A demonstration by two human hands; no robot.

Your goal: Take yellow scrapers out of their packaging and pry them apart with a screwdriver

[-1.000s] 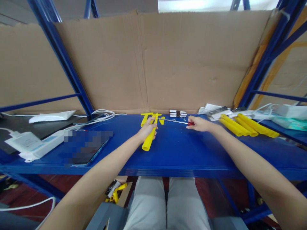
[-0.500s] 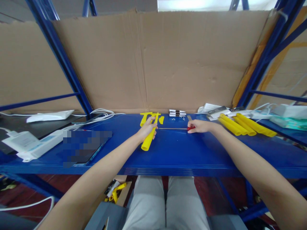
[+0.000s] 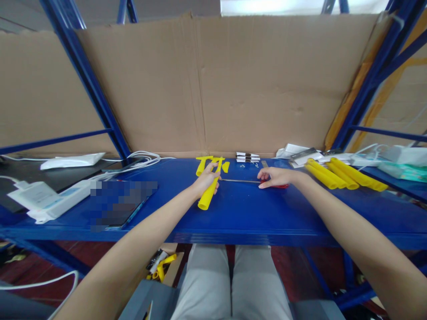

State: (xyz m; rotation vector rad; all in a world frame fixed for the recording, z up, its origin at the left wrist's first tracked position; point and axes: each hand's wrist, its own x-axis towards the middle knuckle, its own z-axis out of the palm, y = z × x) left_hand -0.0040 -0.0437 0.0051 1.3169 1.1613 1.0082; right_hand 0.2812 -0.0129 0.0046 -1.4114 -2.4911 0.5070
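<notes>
White power strip [image 3: 68, 202] left on blue shelf [image 3: 247, 218], cardboard [image 3: 260, 84] behind. Left hand [image 3: 204, 181] grips yellow tube handle [image 3: 207, 198] mid-shelf. Red-handled screwdriver [image 3: 251, 181] lies right of it, under right hand [image 3: 276, 176], fingers parted. Yellow tubes [image 3: 322, 174] further right.

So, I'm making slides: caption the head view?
Left hand grips a yellow tubular part; right hand at a red-handled screwdriver, blue shelf below.

The long yellow plastic tube [image 3: 206, 198] looks smooth, softly shiny; the red-handled screwdriver [image 3: 255, 182] has a slim metal shaft [image 3: 240, 181]; the flat blue painted-metal shelf top [image 3: 243, 211] is smooth and glossy; the tall brown cardboard sheet [image 3: 260, 89] is matt and creased; the grey cloth trousers [image 3: 207, 284] look matt
</notes>
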